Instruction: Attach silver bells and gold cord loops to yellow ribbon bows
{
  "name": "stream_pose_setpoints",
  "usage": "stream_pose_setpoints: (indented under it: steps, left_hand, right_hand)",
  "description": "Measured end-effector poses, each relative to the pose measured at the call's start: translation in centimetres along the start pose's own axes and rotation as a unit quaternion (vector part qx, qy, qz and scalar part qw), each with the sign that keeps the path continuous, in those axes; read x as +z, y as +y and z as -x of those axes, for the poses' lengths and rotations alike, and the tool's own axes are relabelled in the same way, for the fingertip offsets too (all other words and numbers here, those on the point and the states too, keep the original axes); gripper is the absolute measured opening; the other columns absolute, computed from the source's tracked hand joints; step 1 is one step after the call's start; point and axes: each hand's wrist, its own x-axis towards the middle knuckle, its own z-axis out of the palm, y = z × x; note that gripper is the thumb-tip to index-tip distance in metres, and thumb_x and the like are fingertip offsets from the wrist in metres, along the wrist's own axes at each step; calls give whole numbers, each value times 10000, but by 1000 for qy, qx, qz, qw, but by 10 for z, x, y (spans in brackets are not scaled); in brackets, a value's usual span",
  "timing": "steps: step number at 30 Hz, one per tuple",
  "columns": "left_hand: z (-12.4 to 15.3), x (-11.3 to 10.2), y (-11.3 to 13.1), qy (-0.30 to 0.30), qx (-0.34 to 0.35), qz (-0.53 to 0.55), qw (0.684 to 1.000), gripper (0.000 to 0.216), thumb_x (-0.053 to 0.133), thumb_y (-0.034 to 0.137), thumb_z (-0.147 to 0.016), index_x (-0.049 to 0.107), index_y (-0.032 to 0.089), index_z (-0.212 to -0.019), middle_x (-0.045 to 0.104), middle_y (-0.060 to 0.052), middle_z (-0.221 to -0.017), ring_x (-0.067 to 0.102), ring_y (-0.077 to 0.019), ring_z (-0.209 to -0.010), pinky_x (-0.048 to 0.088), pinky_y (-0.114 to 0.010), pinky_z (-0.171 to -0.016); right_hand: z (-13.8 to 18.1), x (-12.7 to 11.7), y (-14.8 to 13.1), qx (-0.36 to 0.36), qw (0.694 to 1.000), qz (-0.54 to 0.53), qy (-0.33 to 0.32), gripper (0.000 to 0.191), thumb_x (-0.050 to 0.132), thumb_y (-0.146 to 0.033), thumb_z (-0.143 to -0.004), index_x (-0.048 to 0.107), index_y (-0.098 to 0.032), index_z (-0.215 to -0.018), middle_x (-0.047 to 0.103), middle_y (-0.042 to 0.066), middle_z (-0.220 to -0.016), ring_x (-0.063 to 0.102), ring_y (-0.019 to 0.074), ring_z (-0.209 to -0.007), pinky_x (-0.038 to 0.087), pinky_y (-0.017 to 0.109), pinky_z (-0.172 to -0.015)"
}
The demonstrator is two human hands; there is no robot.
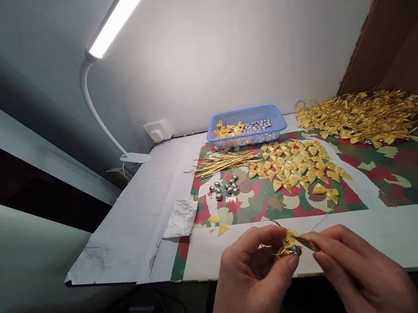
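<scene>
Between the thumb and index finger of my left hand (pixel 252 276) is a small yellow ribbon bow (pixel 291 237) with gold cord and a shiny silver bell (pixel 294 251). My right hand (pixel 358 265) is closed on a slim pointed metal tool (pixel 305 243), perhaps tweezers, its tip touching the bow. A thin gold thread (pixel 323 218) runs from near the tool up toward a loose bow (pixel 327 194). Beyond my hands lie many yellow bows (pixel 290 163), a bundle of gold cords (pixel 225 162) and several silver bells (pixel 232 188).
A blue basket (pixel 245 112) against the wall holds bows and silver beads. To its right is a large heap of gold bow pieces (pixel 365 115). A white lamp (pixel 89 98) stands left. Crumpled white paper (pixel 180 217) and yellow ribbon scraps (pixel 223 229) lie near the front.
</scene>
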Motion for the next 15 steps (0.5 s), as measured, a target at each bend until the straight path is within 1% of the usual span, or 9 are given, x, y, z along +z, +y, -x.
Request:
stream_pose_setpoints:
  steps: [2,4,5,6,9,10,12,14,15]
  left_hand:
    - [0,0,0,6,-3,0,1000,183,790,159,-754,758,178,-933,748,-31,-862,715,-182,-822,557,-222,-739]
    - [-1,-1,-1,15,-2,2,1000,247,787,157,-758,753,203,-998,728,-25,-900,708,-164,-812,545,-201,-709]
    - [-1,-2,-2,18,2,2,1000,287,781,149,-764,747,224,-1039,712,-17,-925,706,-152,-808,536,-186,-689]
    - [-1,-2,-2,21,10,1,1000,326,771,137,-770,740,251,-1074,694,-8,-950,703,-137,-797,523,-171,-666]
    - [-1,-3,-3,21,39,-1,999,467,733,90,-790,687,334,-1185,657,19,-969,698,-110,-775,501,-162,-651]
    - [-1,-3,-4,16,44,1,999,509,720,80,-798,660,357,-1221,650,26,-956,697,-108,-770,499,-167,-654]
    - [-2,-3,-5,4,46,8,999,569,703,67,-811,613,391,-1270,635,36,-941,697,-107,-773,495,-176,-665]
    - [-4,-3,-6,-12,38,16,999,611,695,58,-816,580,413,-1300,620,37,-957,696,-111,-797,491,-181,-677]
    - [-5,-3,-7,-22,35,20,999,623,696,54,-816,572,417,-1307,614,34,-977,692,-112,-808,492,-185,-685]
  right_hand:
    - [-4,-8,8,20,999,32,21,273,450,-274,-1017,599,-285,-1246,637,27,-1049,659,155,-904,533,215,-766]
    - [-8,-21,25,38,992,108,50,300,451,-322,-1014,587,-287,-1278,652,26,-1114,669,175,-936,531,243,-803]
    - [-10,-28,35,44,984,159,64,325,459,-355,-1007,578,-271,-1298,660,35,-1122,674,191,-939,532,257,-784]
    - [-11,-34,47,42,973,211,82,345,468,-390,-996,588,-248,-1287,674,46,-1093,682,207,-916,531,271,-730]
    - [-15,-49,83,90,920,352,150,449,380,-442,-994,646,-151,-1210,675,130,-1066,676,296,-909,515,373,-691]
    - [-15,-52,92,107,907,377,157,471,351,-429,-992,665,-127,-1171,671,158,-1055,668,325,-907,509,408,-692]
    - [-16,-53,104,126,895,399,154,485,323,-405,-980,697,-110,-1065,666,201,-1036,649,387,-907,490,486,-694]
    - [-16,-51,102,126,894,404,146,483,319,-414,-973,702,-122,-1004,662,221,-1073,620,444,-966,466,563,-724]
    - [-17,-49,96,121,897,399,147,476,327,-428,-975,696,-131,-1022,654,216,-1123,603,455,-1022,462,582,-752]
